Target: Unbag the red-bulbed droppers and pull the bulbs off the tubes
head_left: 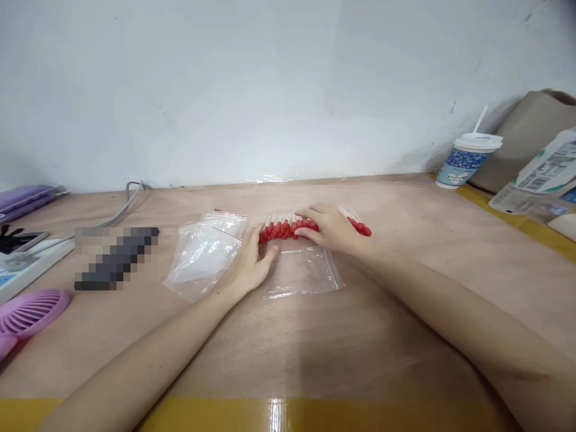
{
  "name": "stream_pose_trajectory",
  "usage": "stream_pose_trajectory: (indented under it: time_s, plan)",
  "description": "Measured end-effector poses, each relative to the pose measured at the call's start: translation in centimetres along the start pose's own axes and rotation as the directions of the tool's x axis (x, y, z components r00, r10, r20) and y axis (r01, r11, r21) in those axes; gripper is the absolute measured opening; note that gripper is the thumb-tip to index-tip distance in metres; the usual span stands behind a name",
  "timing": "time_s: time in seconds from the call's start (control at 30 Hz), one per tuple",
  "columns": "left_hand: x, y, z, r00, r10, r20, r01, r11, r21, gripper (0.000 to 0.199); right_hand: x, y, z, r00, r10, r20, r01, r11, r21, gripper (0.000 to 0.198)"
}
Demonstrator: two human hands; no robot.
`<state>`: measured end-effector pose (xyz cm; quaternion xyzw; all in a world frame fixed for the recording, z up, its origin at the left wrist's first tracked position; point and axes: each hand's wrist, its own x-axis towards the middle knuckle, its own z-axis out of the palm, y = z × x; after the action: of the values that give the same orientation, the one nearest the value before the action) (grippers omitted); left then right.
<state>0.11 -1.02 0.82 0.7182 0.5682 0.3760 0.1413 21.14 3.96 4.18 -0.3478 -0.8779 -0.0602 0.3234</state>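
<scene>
A row of thin white sticks with red tips (281, 230) lies on the table, red ends toward me. My left hand (250, 258) stands on edge at the row's left end, its thumb apart from the fingers. Over the right part of the row rests my right hand (330, 231), fingers spread and touching the sticks. A few more red-tipped sticks (360, 227) show beyond that hand. In front of the row lies a clear zip bag (303, 273), flat. Several more clear zip bags (202, 252) overlap to the left of my left hand.
On the left are a pink fan (36, 313), a blurred dark object (117, 258), a grey cable (121, 210) and a purple packet (27, 201). A lidded paper cup (465, 161) with a straw and a plastic package (540, 171) stand at the right. Behind rises a white wall (270, 90).
</scene>
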Motion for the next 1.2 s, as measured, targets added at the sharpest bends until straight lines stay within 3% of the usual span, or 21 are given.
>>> stream_pose_trajectory:
  time_s: [0.17,0.27,0.37,0.43,0.5,0.6,0.73,0.8,0.9,0.97,1.03,1.13,1.2]
  plan:
    - [-0.3,0.6,-0.2,0.989,0.116,-0.090,-0.111,0.992,0.064,0.050,-4.9,0.8,-2.1,0.996,0.005,-0.092,0.007,0.992,0.124,0.023]
    - [-0.9,1.8,-0.7,0.943,0.323,-0.080,-0.315,0.944,0.102,0.039,-7.2,0.3,-3.4,0.996,-0.092,0.020,0.088,0.985,0.146,0.030]
    - [-1.7,2.6,-0.9,0.843,0.515,0.159,-0.526,0.850,0.036,0.032,-8.6,-0.4,-3.9,0.959,-0.204,0.198,0.171,0.971,0.168,0.036]
    - [-2.0,2.8,-0.9,0.775,0.526,0.350,-0.554,0.832,-0.024,0.034,-9.1,-0.6,-3.6,0.940,-0.220,0.261,0.168,0.964,0.206,0.035]
    - [-2.1,2.8,-0.8,0.743,0.465,0.482,-0.515,0.857,-0.033,0.039,-9.5,-0.6,-3.2,0.939,-0.208,0.274,0.132,0.953,0.272,0.032]
    - [-2.0,2.7,-0.6,0.779,0.383,0.497,-0.427,0.904,-0.026,0.041,-9.8,-0.5,-2.8,0.954,-0.192,0.232,0.087,0.914,0.396,0.031]
    - [-1.4,2.4,0.0,0.934,0.246,0.259,-0.238,0.969,-0.064,0.033,-9.9,-0.7,-2.9,0.951,-0.215,0.221,0.078,0.861,0.503,0.032]
    - [-1.1,2.1,0.4,0.974,0.125,0.190,-0.115,0.992,-0.060,0.035,-9.9,-0.8,-3.1,0.946,-0.221,0.235,0.069,0.849,0.523,0.031]
    - [-1.1,2.1,0.7,0.963,0.023,0.267,-0.019,1.000,-0.017,0.036,-10.1,-1.1,-3.1,0.945,-0.211,0.251,0.053,0.853,0.519,0.033]
    - [-1.5,2.5,0.4,0.936,0.024,0.351,-0.024,1.000,-0.002,0.031,-10.2,-1.2,-3.1,0.953,-0.189,0.235,0.050,0.868,0.494,0.033]
    - [-1.9,3.0,-0.5,0.932,0.059,0.358,-0.063,0.998,-0.002,0.030,-10.4,-1.3,-3.2,0.971,-0.146,0.189,0.046,0.889,0.455,0.031]
    - [-1.9,2.4,-3.3,0.977,0.076,0.200,-0.087,0.995,0.049,0.026,-10.5,-1.2,-3.2,0.991,-0.071,0.113,0.021,0.921,0.389,0.026]
    - [-1.3,0.6,-5.7,1.000,-0.008,0.030,0.004,0.989,0.146,0.024,-10.5,-1.1,-3.2,0.995,-0.047,0.084,0.014,0.932,0.363,0.024]
